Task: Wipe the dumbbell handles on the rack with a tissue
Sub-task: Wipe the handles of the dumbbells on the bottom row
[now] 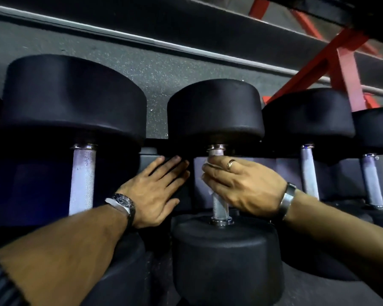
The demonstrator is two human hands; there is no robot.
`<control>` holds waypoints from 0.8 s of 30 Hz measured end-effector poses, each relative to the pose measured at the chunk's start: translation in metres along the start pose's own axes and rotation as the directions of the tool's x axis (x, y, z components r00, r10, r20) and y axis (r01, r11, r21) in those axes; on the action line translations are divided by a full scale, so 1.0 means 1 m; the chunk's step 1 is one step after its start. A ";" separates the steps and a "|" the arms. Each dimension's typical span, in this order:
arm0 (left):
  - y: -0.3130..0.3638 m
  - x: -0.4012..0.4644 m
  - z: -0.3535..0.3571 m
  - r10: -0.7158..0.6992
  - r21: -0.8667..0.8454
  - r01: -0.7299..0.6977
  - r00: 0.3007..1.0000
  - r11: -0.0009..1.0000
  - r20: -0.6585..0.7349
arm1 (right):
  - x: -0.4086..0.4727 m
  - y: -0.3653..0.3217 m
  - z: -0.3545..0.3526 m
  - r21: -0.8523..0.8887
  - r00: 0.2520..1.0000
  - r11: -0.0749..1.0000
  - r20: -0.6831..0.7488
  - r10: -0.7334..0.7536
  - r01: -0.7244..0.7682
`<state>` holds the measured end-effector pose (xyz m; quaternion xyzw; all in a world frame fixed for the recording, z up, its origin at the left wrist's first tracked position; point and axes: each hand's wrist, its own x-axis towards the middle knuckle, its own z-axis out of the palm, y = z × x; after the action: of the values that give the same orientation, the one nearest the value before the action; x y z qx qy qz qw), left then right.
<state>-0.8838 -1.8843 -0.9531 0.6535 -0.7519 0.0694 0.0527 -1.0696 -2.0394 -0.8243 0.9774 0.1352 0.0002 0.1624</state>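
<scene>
The handle (219, 205) of the middle dumbbell (221, 191) is being gripped by the right hand (241, 184), whose fingers are curled around it with a white tissue (205, 180) pressed between them and the knurled metal. This dumbbell is being kept on the rack (148, 154), between a bigger dumbbell (75, 129) on the left and smaller ones (307, 151) on the right. The left hand (155, 191) is being laid flat, fingers straight and together, against the dark rack beside the handle. A wristwatch (122, 204), a metal bracelet (286, 200) and a ring (231, 162) are being worn. No writing is being shown legibly anywhere.
</scene>
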 end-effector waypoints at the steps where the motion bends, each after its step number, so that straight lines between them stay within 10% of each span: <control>1: 0.001 0.000 0.000 -0.002 0.002 0.002 1.000 1.000 -0.002 | -0.003 0.000 0.000 -0.026 1.000 1.000 0.002 -0.002 0.002; 24: 0.000 0.000 0.001 -0.013 -0.047 0.012 1.000 0.999 -0.016 | 0.032 -0.012 -0.003 0.047 0.989 0.998 0.148 0.028 -0.036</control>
<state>-0.8838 -1.8842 -0.9539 0.6562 -0.7487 0.0568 0.0749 -1.0422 -2.0191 -0.8271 0.9806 0.1071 -0.0728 0.1475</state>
